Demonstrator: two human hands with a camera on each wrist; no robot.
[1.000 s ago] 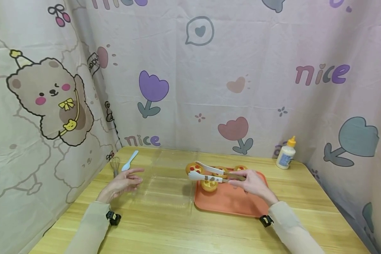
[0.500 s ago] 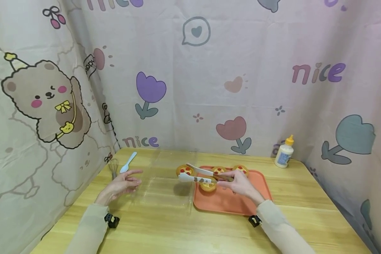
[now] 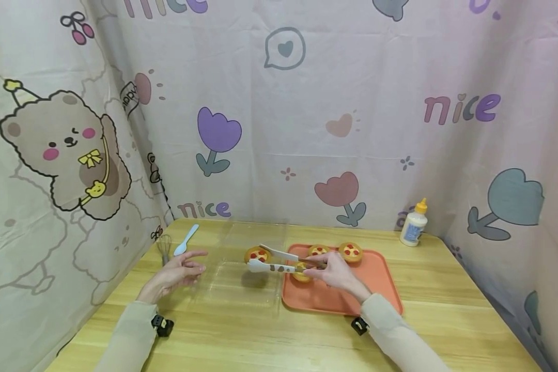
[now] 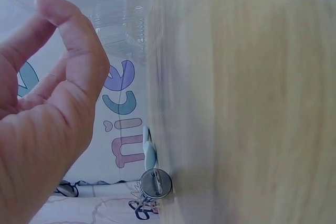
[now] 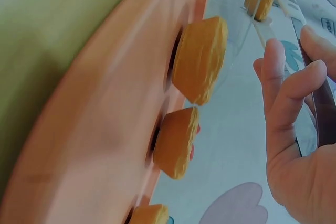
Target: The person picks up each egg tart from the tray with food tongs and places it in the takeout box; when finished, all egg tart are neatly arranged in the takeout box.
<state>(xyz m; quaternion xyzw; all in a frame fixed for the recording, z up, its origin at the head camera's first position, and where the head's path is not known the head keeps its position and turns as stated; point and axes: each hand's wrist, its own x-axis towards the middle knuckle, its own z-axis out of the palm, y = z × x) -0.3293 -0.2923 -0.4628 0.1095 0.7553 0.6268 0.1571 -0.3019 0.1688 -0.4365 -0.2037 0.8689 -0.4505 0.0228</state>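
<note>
Pinching white brown-spotted tongs (image 3: 282,268): right hand (image 3: 337,272). Round golden red-topped tart (image 3: 254,254) clamped in tongs, past left edge of orange tray (image 3: 318,300). Left hand (image 3: 177,272): fingers apart.

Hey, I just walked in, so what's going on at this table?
A person's right hand grips a pair of tongs, which hold a small pizza-like tart up over a clear plastic container. Three more tarts sit on the orange tray beside it. The left hand is on the container's other side, holding nothing, fingers relaxed. A light blue spoon and a whisk lie beyond that hand.
</note>
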